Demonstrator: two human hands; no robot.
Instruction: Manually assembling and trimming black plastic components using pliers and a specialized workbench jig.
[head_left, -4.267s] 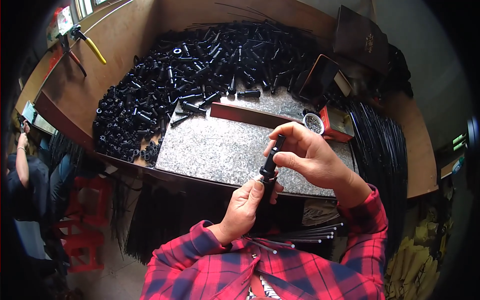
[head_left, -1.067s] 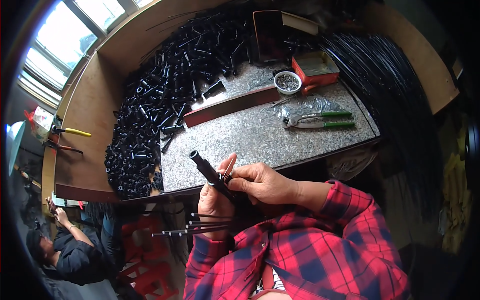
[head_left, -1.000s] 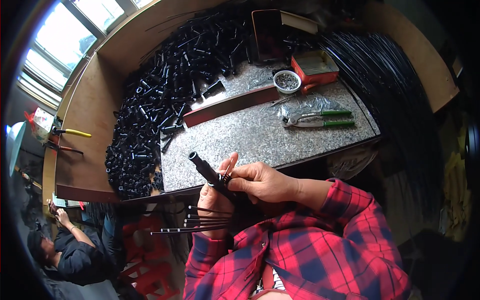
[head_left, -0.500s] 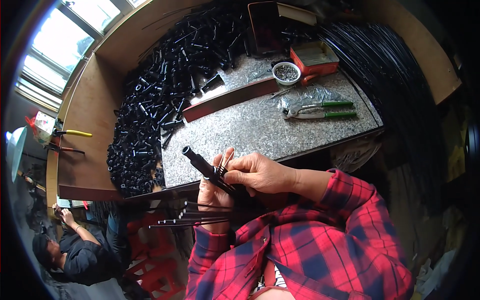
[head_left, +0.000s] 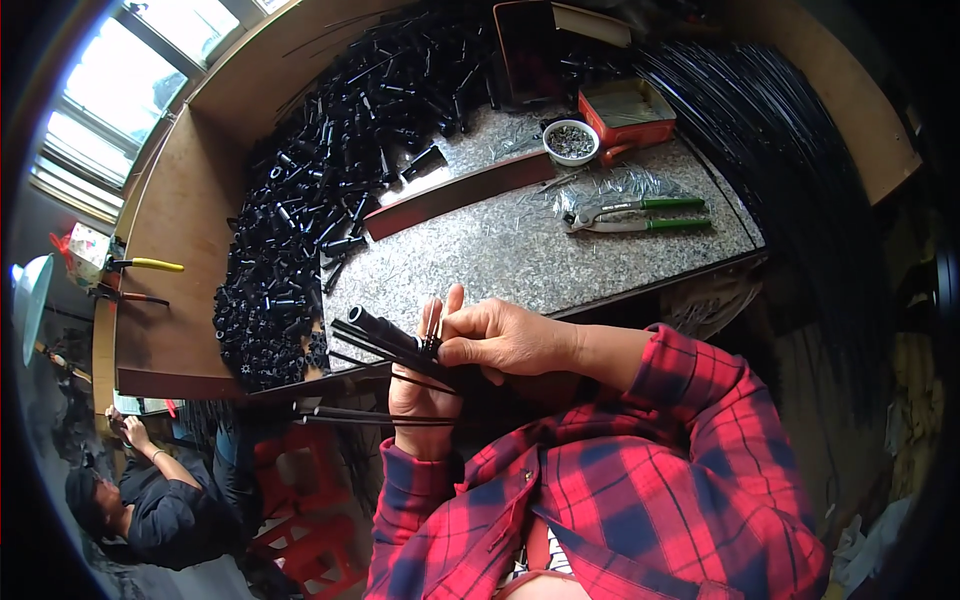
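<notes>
Black tube (head_left: 380, 329): raised in the left hand (head_left: 415, 402), in view overlapping the near left part of the desk (head_left: 480, 245) — touching the edge or not, cannot tell.
Long axis: slantwise, upper left to lower right; lower end hidden by the hands.
Open end: aimed up and left, away from the plaid shirt (head_left: 600, 480), toward the pile of black parts (head_left: 330, 160).
Left grip: fingers curled round the tube, partly hidden; fingertips showing just beyond the ridged collar (head_left: 430, 346).
Right hand (head_left: 515, 338): thumb and forefinger pinching the ridged collar; other fingers folded under, partly out of sight.
Thin black rods (head_left: 360, 414): fanned out leftward at the left hand — upper ones close beside the tube and nearly parallel, lower ones flatter.
Reddish bar (head_left: 462, 194): lying on the desk, near the pile.
Green-handled pliers (head_left: 655, 204): flat on the desk at right, handles pointing right, beside clear slivers (head_left: 635, 184).
White cup (head_left: 575, 161): filled with small greyish bits, just beside the red box (head_left: 640, 133).
Rod bundle (head_left: 745, 100): along the right side of the desk.
Co-worker (head_left: 175, 515): far left, in dark clothing, near red stools (head_left: 305, 545).
</notes>
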